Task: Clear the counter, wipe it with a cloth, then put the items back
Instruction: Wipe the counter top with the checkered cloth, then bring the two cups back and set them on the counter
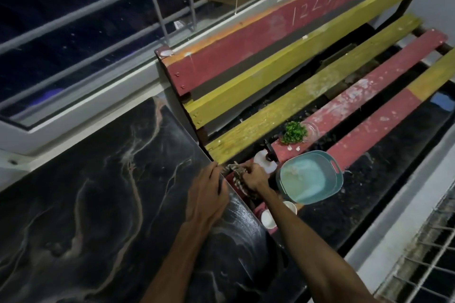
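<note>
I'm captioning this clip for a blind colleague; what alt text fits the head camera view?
A person's right hand grips a checked cloth at the edge of a dark marbled counter, while the left hand rests on that edge. Beside it, a red and yellow slatted bench holds a teal basin, chopped greens and white cups.

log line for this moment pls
right hand grips checked cloth | left hand rests on counter edge | basin on bench
</note>
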